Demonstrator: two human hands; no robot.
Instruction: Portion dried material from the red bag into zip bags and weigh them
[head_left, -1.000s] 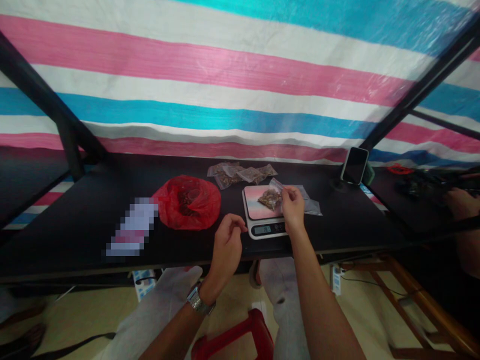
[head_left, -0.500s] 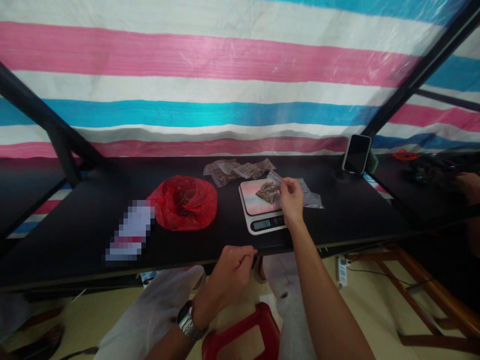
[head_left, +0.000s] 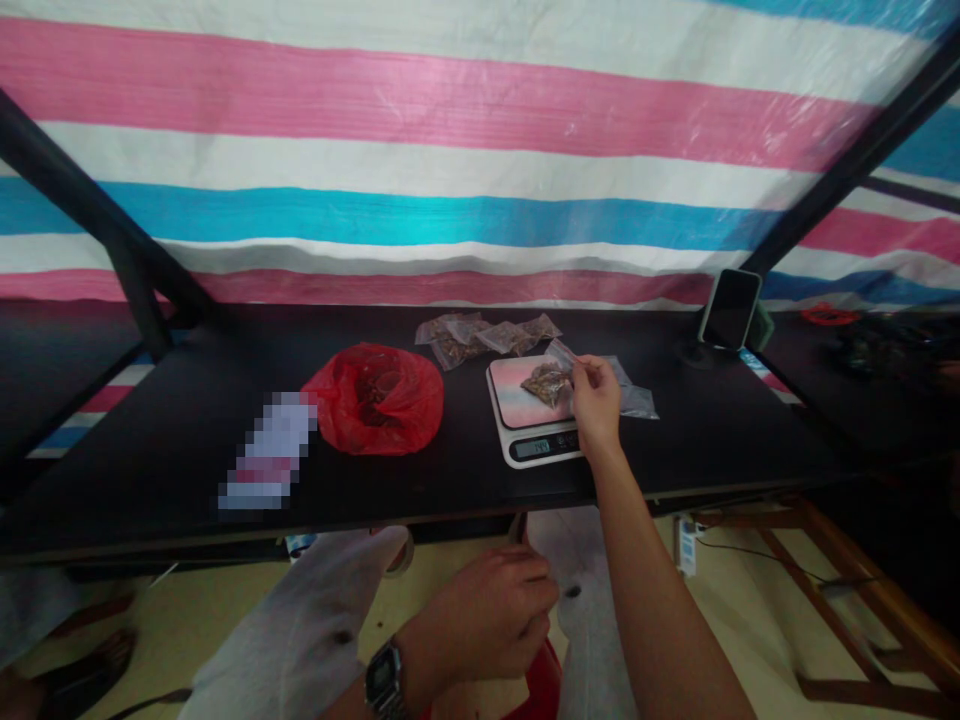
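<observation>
A small clear zip bag of brownish dried bits rests on the pan of a white kitchen scale. My right hand pinches the top edge of this bag between thumb and fingers, covering the scale's right side. Below the table edge, over my lap, my left hand is closed with its fingers curled; whatever may be inside it is hidden. Flat clear bags lie just right of the scale, partly behind my right hand. Several filled zip bags lie behind the scale.
Left of the scale sits an open red plastic bag with brown bits and a small cup-like thing inside. A blurred-out flat item lies beside it. A phone stands on a holder at the right, near a black frame bar.
My left hand has moved down and right, away from the table edge to over my lap. My right hand still holds the bag on the scale. The whole view has shifted slightly.
</observation>
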